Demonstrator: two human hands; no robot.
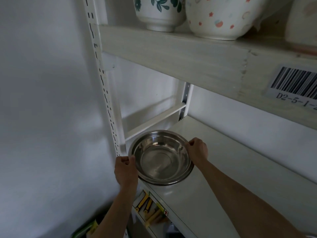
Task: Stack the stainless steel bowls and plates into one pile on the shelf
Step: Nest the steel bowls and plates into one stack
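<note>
Stainless steel bowl (162,158) sits at the left front corner of the white shelf (214,169), nested in what looks like a second steel piece: a double rim shows around the edge, so at least two pieces are stacked, exact count not readable. Left hand (126,170) is curled closed, fingers pinching the rim on the bowl's left side; right hand (197,149) is likewise closed, pinching the rim on the far right side. Can't tell if the pile is fully resting on the shelf or slightly lifted; its front edge overhangs the shelf lip a bit. No other steel bowls or plates visible on this shelf, so the stack looks mostly or fully built, likely just final placing or straightening left. Upper shelf (171,54) holds a floral ceramic bowl (159,12) beside a star-patterned ceramic bowl (221,18), untouched. Barcode label (294,85) on that shelf's front edge, white slotted upright (103,83) at left.
</note>
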